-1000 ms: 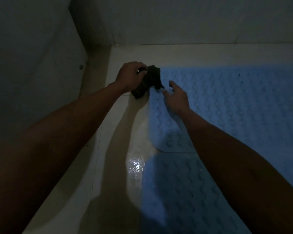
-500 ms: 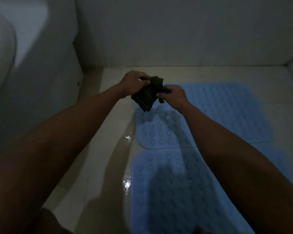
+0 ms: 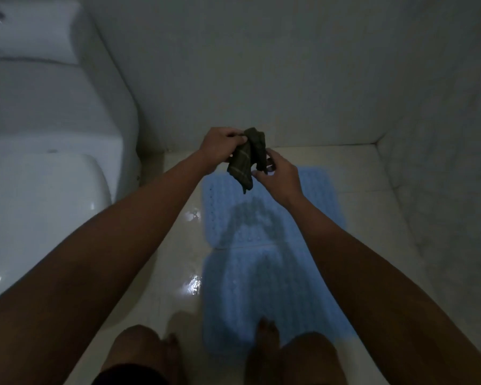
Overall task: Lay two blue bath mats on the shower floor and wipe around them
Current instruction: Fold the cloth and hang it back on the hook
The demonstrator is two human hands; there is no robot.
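Observation:
Two blue studded bath mats lie end to end on the pale shower floor [image 3: 353, 173]: the far mat [image 3: 311, 207] and the near mat [image 3: 233, 295]. A dark green cloth [image 3: 246, 159] with pale stripes hangs in the air above the far mat. My left hand [image 3: 220, 147] grips its top edge. My right hand [image 3: 278, 176] holds its right side, thumb and fingers curled round the fabric. Both arms reach forward, high above the floor.
A white toilet [image 3: 39, 162] with its tank fills the left side. Tiled walls [image 3: 289, 79] close the back and right. Wet shiny patches [image 3: 193, 284] lie left of the mats. My bare foot [image 3: 265, 334] stands on the near mat; the other stands on tile.
The view has risen far above the floor. Both hands lifted the cloth off the mat's corner and now hold it in the air; the toilet came into view.

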